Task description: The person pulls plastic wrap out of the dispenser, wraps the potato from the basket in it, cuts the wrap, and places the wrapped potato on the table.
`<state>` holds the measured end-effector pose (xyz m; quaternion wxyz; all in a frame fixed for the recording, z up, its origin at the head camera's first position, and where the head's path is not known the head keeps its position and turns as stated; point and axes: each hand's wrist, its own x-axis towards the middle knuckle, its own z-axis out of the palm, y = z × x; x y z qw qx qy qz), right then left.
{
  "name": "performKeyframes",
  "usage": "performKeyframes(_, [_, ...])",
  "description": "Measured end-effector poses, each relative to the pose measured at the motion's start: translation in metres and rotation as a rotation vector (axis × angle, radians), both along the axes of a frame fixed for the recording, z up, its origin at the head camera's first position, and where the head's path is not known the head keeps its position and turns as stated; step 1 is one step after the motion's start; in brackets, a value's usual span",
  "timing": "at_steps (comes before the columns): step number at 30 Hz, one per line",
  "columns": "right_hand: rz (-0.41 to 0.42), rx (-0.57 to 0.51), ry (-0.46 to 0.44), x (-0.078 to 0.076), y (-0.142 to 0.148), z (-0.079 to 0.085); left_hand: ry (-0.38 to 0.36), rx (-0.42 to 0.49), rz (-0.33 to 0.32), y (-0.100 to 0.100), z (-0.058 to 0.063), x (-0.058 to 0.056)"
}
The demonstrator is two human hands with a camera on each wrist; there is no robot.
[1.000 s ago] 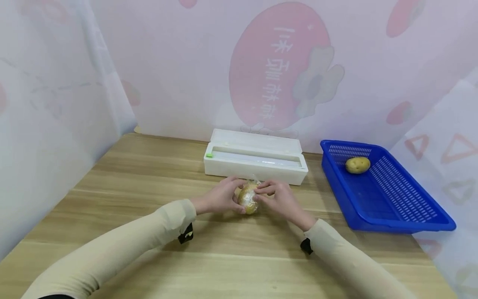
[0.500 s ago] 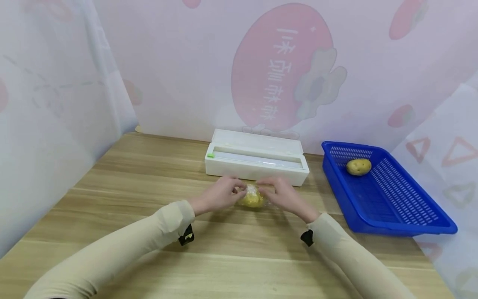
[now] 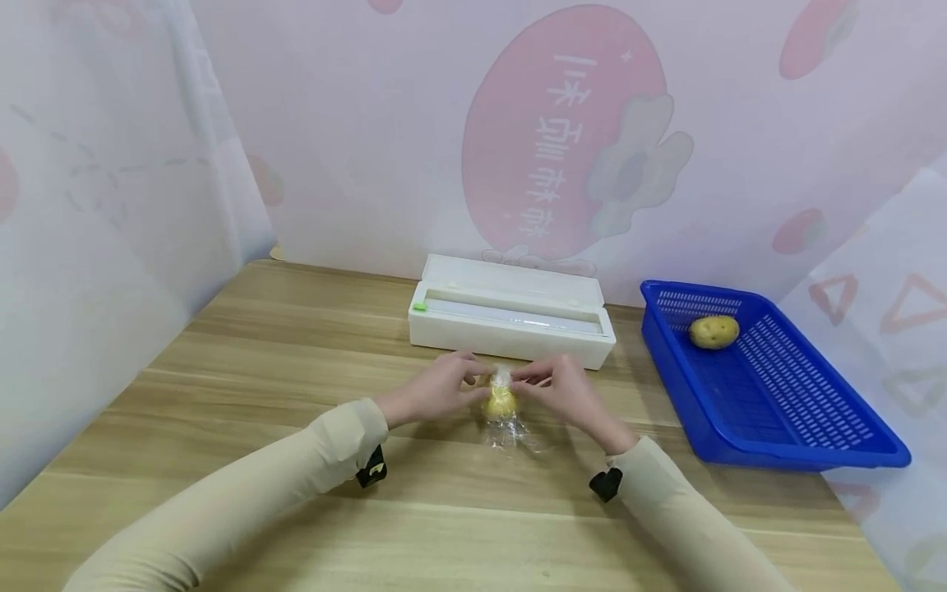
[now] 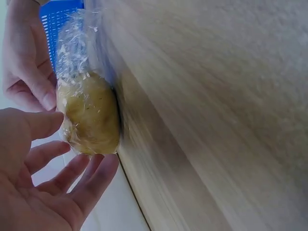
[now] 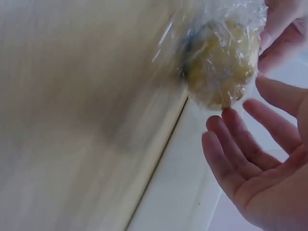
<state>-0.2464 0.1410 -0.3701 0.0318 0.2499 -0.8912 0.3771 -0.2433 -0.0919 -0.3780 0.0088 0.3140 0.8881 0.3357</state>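
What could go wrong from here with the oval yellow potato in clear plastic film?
The film's loose end fans out towards the person, so the wrap may slacken there if it isn't tucked in.
The fingertips of the left hand and right hand gather near the far end of the potato, so it could roll.
The open white rectangular box stands just beyond the hands, so a knuckle might bump it.
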Motion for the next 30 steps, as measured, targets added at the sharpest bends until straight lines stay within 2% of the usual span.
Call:
performKeyframes(2, [0.001,-0.006,-0.044,0.002,0.001,-0.002,0.004,0.011,-0.021,-0.001,0.000,0.001])
performKeyframes(4, [0.006,-0.004,-0.039,0.005,0.002,-0.004,0.033,0.040,-0.020,-0.004,-0.001,0.002])
performKeyframes(7, [0.049,0.003,0.050,0.009,0.007,-0.004,0.080,0.082,-0.019,-0.011,0.001,0.005])
performKeyframes(10, [0.151,0.035,0.170,0.013,0.016,-0.001,0.100,0.087,-0.038,-0.018,0.002,0.007])
performKeyframes(14, [0.287,0.163,0.199,0.015,0.022,0.003,0.103,0.045,-0.076,-0.019,0.001,0.008])
performKeyframes(17, [0.339,0.286,0.190,0.015,0.018,0.003,0.100,0.015,-0.082,-0.017,0.001,0.010])
performKeyframes(19, [0.363,0.327,0.214,0.014,0.013,0.001,0.094,0.010,-0.083,-0.016,0.001,0.011])
performKeyframes(22, [0.385,0.307,0.272,0.011,0.007,-0.002,0.066,0.049,-0.104,-0.015,0.001,0.010])
performKeyframes(25, [0.368,0.230,0.309,0.008,0.003,-0.003,0.036,0.113,-0.131,-0.015,0.001,0.008])
performKeyframes(30, [0.337,0.132,0.316,0.007,0.001,-0.004,0.020,0.140,-0.147,-0.017,0.000,0.002])
